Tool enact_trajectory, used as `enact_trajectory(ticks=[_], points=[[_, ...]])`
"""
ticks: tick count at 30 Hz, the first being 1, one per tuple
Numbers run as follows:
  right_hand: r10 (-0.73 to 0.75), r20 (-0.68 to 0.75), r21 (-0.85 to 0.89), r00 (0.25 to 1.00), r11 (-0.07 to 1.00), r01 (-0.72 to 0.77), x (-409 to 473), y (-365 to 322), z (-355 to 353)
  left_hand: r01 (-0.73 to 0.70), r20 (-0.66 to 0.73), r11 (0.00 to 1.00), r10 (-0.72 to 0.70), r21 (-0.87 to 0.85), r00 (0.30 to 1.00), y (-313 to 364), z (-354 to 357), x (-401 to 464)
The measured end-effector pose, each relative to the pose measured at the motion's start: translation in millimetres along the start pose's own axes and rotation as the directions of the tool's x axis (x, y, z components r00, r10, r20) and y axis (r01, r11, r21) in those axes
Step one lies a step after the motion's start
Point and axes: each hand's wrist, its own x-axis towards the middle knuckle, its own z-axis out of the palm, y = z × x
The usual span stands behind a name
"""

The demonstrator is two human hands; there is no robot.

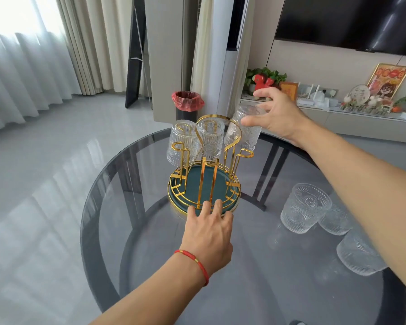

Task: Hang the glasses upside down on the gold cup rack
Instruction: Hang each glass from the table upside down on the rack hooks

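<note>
The gold cup rack, with a green round tray base, stands in the middle of the round glass table. Two clear ribbed glasses hang upside down on its far prongs. My right hand grips a third glass, upside down and tilted, at the rack's right prong. My left hand rests with spread fingers on the near rim of the rack's base. Three more glasses stand on the table to the right, one upright and two partly hidden behind my right forearm.
A bin with a red liner stands on the floor beyond the table. A low shelf with plants, frames and ornaments runs along the right wall under a television. Curtains cover the window at left.
</note>
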Motion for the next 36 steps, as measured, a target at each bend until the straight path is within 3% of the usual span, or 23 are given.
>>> enact_trajectory(ticks=[20,25,30,36], points=[[0.016,0.361,-0.106,0.933,0.994,0.024,-5.5,12.7,22.3,0.045,0.003,0.999,-0.045,-0.020,0.999,3.4,-7.2,2.7],[0.018,0.221,-0.108,0.975,0.994,0.006,-30.2,18.5,19.6,0.061,-0.013,0.998,-0.061,-0.005,0.998,4.4,-8.2,3.1],[-0.116,-0.040,-0.296,0.992,0.950,0.099,-97.4,37.0,6.2,0.055,-0.085,0.997,-0.060,-0.063,0.995,10.5,-9.2,3.2],[-0.123,-0.098,-0.479,0.988,0.876,0.062,-169.0,68.9,-12.3,-0.074,-0.283,0.971,0.007,-0.228,0.959,21.8,-16.8,6.1]])
